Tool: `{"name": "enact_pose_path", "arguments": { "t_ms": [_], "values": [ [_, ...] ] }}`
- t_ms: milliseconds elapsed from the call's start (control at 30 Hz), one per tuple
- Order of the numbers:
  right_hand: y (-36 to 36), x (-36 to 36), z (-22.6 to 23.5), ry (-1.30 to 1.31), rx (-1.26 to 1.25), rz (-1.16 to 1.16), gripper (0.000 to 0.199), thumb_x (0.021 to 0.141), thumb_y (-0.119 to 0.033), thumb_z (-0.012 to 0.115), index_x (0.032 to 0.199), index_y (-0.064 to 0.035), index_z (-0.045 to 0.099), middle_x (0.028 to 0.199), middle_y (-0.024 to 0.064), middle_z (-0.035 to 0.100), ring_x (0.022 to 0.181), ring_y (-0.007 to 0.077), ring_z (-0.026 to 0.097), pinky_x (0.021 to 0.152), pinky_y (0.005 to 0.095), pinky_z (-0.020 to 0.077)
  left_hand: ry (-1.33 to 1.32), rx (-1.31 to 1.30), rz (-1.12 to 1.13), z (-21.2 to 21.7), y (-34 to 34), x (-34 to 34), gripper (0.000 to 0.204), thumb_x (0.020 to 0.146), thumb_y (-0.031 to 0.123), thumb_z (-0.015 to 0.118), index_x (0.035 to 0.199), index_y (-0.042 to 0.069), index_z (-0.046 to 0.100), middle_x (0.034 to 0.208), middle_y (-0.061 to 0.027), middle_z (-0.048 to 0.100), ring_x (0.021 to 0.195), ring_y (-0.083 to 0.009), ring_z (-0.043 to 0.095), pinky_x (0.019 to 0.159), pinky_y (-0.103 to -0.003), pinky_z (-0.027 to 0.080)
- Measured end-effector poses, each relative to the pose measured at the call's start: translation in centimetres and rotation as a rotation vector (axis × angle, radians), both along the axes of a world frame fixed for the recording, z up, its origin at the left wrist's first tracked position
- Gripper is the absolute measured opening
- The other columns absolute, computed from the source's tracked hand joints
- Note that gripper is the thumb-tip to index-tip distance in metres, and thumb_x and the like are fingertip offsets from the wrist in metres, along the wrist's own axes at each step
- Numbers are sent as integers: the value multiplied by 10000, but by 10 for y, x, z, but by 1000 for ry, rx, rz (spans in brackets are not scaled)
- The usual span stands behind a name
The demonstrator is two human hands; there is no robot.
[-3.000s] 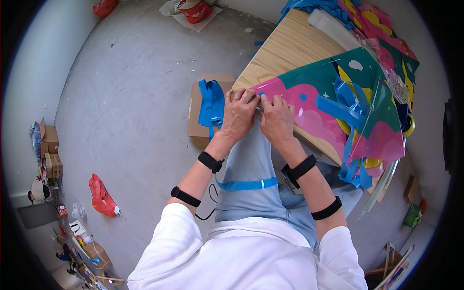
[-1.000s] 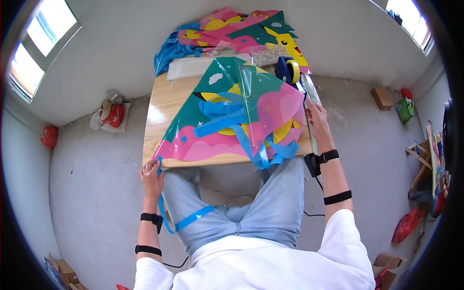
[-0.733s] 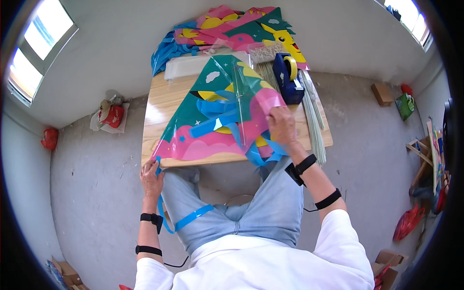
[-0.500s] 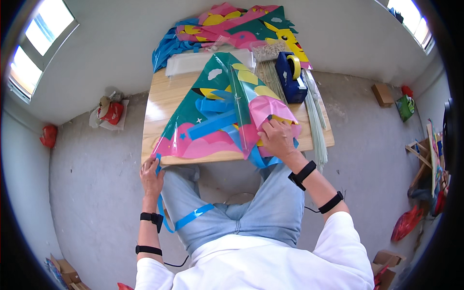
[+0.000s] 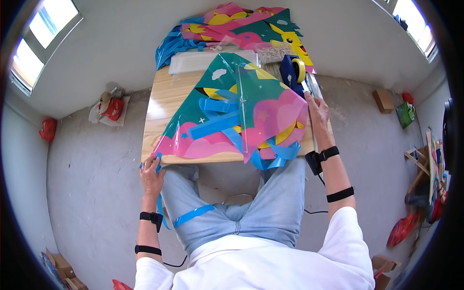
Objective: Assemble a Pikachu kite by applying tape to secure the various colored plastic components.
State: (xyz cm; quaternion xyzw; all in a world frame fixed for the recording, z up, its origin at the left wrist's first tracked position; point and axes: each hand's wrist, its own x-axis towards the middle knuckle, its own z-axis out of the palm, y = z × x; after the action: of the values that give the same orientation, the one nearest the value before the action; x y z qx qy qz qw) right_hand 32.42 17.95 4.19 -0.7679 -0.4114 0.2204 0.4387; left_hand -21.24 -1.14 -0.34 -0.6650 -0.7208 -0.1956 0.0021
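Note:
A green and pink plastic kite (image 5: 217, 92) with cloud and yellow shapes lies over the front of the wooden table, its middle crease running toward me. Blue ribbon tails (image 5: 215, 124) lie loosely folded across it. At its near left corner, my left hand (image 5: 152, 174) is closed, pinching a blue ribbon against the kite; that ribbon's loose length hangs across my thigh. My right hand (image 5: 319, 118) is at the kite's raised right edge, thumb and fingers closed on it beside the tape dispenser (image 5: 291, 77). The fingertips are partly hidden.
Behind the kite lie a pile of similar kites (image 5: 241, 24) with blue ribbons, a clear flat package (image 5: 193, 63) and a bag of small pale pieces (image 5: 273, 51). Thin rods (image 5: 315, 87) show past the dispenser. A cardboard box (image 5: 383, 101) and bags stand on the floor.
My right hand has moved right and away from me, from the folded pink part to beside the dispenser. The kite's right side has unfolded. My left hand stays in place.

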Motion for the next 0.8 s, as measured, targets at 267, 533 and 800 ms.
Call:
{"name": "enact_pose_path", "arguments": {
  "t_ms": [267, 533, 800],
  "values": [
    [10, 9, -4, -3, 76, -126, 449, 766, -406, 732, 970, -6, 701, 879, 138, 695, 895, 246, 658, 802, 353, 495, -21, 15, -22, 2, 2, 0, 485, 647, -3, 750, 1122, 24, 660, 1211, -146, 587, 1150, -316, 542, 994, -408, 429],
    [55, 15, 15, 107, -54, 65, 263, 784, -263, 696, 935, -48, 718, 747, 73, 642, 657, 164, 609, 613, 331, 493, -49, 15, -4, 1, 0, -2, 507, 628, -15, 747, 1126, 11, 655, 1198, -147, 589, 1141, -323, 544, 987, -403, 439],
    [55, 22, 20, 523, 2, 83, 111, 788, -144, 693, 827, -51, 647, 722, 24, 572, 613, 127, 536, 568, 328, 453, -44, -3, -11, 1, 1, 0, 514, 634, -18, 738, 1139, 13, 652, 1207, -150, 584, 1153, -325, 535, 996, -400, 433]
  ]
}}
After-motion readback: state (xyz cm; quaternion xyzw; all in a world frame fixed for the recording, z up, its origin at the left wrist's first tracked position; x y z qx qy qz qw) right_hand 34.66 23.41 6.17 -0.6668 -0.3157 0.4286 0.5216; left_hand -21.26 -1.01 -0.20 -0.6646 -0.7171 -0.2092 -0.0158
